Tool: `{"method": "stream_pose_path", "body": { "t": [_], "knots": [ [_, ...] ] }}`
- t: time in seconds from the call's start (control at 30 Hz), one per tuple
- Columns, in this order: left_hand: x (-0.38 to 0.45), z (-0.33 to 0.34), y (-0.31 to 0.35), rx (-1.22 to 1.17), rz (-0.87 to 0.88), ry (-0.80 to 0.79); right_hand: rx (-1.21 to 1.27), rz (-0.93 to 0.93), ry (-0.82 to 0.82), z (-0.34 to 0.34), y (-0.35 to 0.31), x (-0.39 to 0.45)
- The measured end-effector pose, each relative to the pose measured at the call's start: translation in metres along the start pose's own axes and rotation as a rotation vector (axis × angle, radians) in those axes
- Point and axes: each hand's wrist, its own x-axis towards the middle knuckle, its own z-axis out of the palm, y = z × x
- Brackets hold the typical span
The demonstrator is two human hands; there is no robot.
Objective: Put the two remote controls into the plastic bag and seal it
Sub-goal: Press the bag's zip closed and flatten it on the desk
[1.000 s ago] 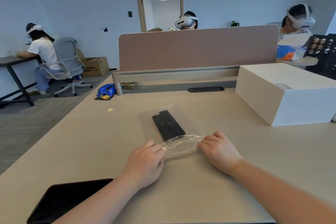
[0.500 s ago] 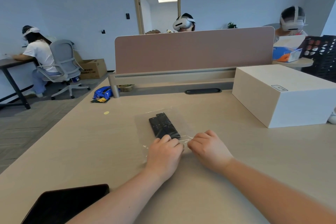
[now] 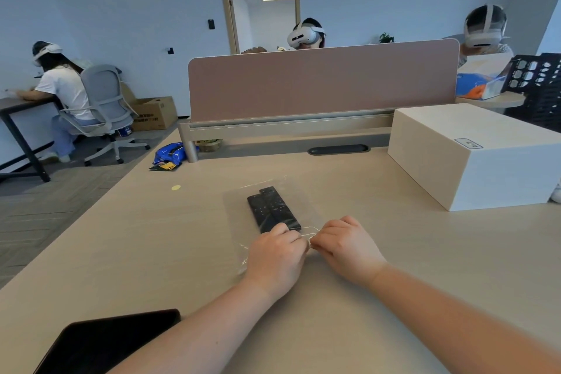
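Two black remote controls [image 3: 271,208] lie side by side inside a clear plastic bag [image 3: 239,206] flat on the beige desk [image 3: 151,252]. My left hand [image 3: 274,255] and my right hand [image 3: 346,244] rest knuckles-up at the bag's near edge, almost touching each other. Both hands' fingers are curled and pinch the bag's opening strip between them. The left hand covers the near ends of the remotes and part of the bag's edge.
A large white box [image 3: 473,155] stands on the desk to the right. A dark tablet [image 3: 103,343] lies at the near left corner. A pink divider panel [image 3: 321,82] closes the desk's far side. People in headsets sit beyond it and at the far left.
My left hand has slid right along the bag's near edge until it meets my right hand. The bag's raised, crinkled opening now lies flatter.
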Motion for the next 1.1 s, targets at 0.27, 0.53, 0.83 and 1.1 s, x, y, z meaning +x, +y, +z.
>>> {"method": "stream_pose_path", "body": {
  "t": [0.27,0.53,0.83,1.1],
  "knots": [
    [-0.001,-0.003,0.002,-0.035,-0.054,-0.017,0.02,0.051,-0.016,-0.002,-0.001,0.002],
    [0.002,0.001,0.004,-0.057,0.017,-0.132,0.04,0.019,-0.081,-0.002,-0.003,0.003],
    [-0.01,-0.002,-0.012,-0.141,0.015,-0.085,0.041,0.004,-0.06,0.0,-0.004,0.003],
    [-0.042,-0.015,-0.041,-0.045,0.018,-0.155,0.089,0.011,-0.067,0.001,-0.009,-0.008]
  ]
}}
